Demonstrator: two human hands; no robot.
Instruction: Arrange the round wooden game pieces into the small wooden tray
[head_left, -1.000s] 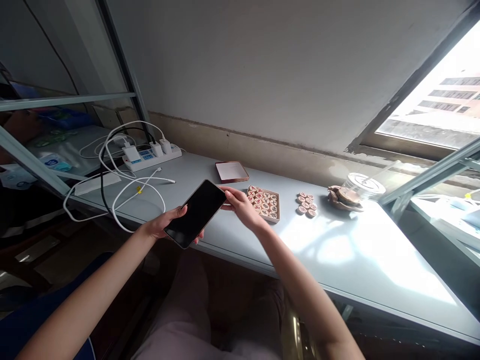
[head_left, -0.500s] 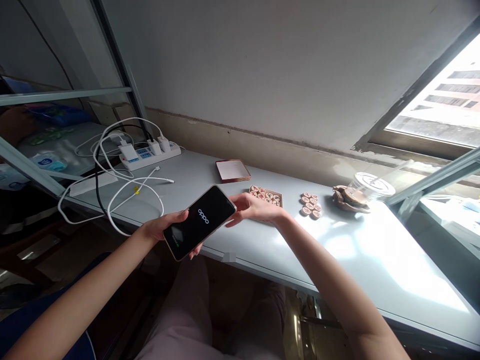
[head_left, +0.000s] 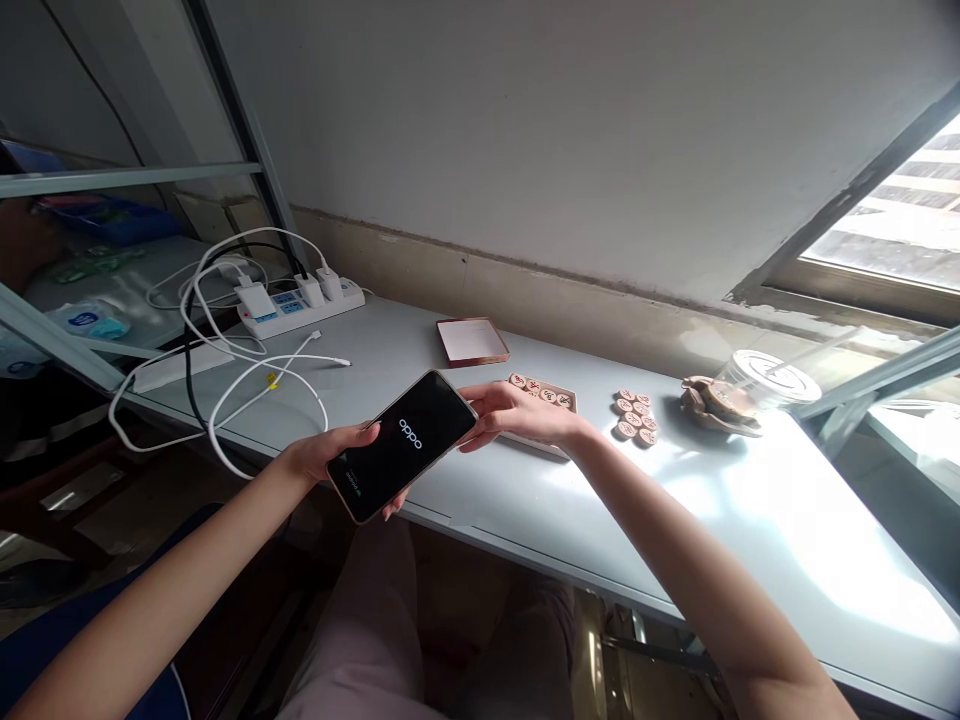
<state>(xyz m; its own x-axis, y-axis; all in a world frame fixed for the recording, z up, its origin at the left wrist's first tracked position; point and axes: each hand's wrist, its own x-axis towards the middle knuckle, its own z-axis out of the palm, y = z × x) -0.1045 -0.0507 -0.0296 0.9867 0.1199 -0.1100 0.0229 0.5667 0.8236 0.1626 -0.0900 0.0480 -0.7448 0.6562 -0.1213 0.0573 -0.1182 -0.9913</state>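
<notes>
A black smartphone (head_left: 401, 443) with a white logo lit on its screen is held over the front edge of the pale grey desk (head_left: 697, 510). My left hand (head_left: 330, 460) is closed round its lower end from underneath. My right hand (head_left: 517, 415) grips its upper right corner, fingers curled against the edge. Just behind my right hand lies a wooden tray of round game pieces (head_left: 551, 398), partly hidden by the hand.
A small cluster of loose round pieces (head_left: 636, 416) lies right of the tray. A shallow red-rimmed lid (head_left: 472, 342) sits further back. A power strip (head_left: 300, 305) with chargers and white cables (head_left: 255, 385) fills the left. A plastic cup lid (head_left: 772, 375) and a crumpled brown wrapper (head_left: 716, 400) sit at right.
The phone's screen went from dark to showing a white logo. My right hand shifted from the phone's top edge to its right corner, covering more of the tray.
</notes>
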